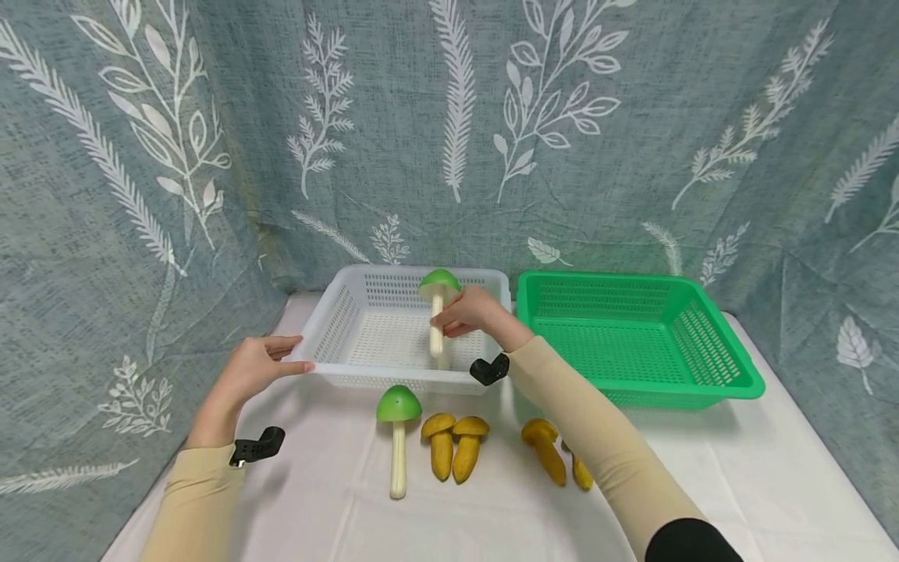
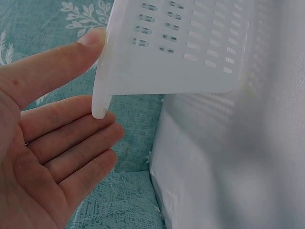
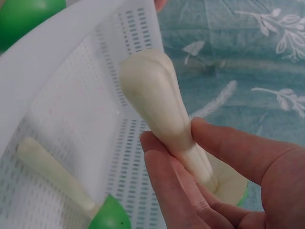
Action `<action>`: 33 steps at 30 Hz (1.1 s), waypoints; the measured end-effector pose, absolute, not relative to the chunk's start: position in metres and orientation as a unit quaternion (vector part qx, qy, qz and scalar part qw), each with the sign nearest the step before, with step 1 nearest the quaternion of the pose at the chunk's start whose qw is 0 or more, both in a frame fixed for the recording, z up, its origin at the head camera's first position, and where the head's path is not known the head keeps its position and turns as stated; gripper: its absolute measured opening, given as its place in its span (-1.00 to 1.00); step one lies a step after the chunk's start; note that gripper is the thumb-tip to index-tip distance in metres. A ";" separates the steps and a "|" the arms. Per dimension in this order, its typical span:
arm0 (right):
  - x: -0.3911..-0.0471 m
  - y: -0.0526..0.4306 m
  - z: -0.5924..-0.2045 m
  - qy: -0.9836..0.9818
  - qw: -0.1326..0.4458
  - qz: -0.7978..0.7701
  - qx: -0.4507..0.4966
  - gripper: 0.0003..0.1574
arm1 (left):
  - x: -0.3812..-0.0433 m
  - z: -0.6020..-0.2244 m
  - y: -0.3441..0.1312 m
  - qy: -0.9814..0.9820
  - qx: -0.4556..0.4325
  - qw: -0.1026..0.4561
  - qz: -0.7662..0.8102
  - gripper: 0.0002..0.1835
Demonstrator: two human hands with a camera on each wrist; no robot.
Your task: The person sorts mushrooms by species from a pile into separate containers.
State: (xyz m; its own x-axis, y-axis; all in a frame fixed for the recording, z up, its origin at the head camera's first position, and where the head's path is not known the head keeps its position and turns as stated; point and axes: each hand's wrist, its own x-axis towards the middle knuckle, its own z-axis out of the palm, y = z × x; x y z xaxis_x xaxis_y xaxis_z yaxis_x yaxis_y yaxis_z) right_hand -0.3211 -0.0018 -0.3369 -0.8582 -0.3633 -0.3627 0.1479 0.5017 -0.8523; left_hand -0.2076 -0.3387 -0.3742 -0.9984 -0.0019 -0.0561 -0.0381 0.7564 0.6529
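Observation:
My right hand (image 1: pixel 472 308) pinches the white stem of a green-capped mushroom (image 1: pixel 437 321) over the white basket (image 1: pixel 403 376). In the right wrist view its thick stem (image 3: pixel 152 90) lies between thumb and fingers, and the cap is mostly hidden behind the hand. Inside the basket lies another green-capped mushroom (image 3: pixel 57 176), mostly hidden in the head view. At the basket's front left corner, my left hand (image 1: pixel 249 367) touches the rim with thumb and straight fingers; the left wrist view shows its thumb (image 2: pixel 90 45) against the rim.
A green basket (image 1: pixel 730 382) stands right of the white one. On the white cloth in front lie a green-capped mushroom (image 1: pixel 398 445), two brown mushrooms (image 1: pixel 441 449) side by side, and another brown mushroom (image 1: pixel 544 453) near one partly covered by the right sleeve (image 1: pixel 597 421). A patterned curtain (image 1: pixel 393 117) hangs behind.

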 end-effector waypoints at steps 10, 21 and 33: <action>-0.326 -0.008 -0.344 0.812 0.249 -0.526 -0.037 -0.60 | -0.206 -0.375 -0.339 0.934 -0.007 0.025 0.356 -0.14; -0.329 -0.004 -0.344 0.816 0.256 -0.517 -0.038 -0.54 | -0.207 -0.374 -0.340 0.935 -0.011 0.023 0.354 -0.13; -0.307 0.006 -0.344 0.816 0.227 -0.526 -0.074 -0.52 | -0.207 -0.374 -0.340 0.935 -0.013 0.032 0.352 -0.11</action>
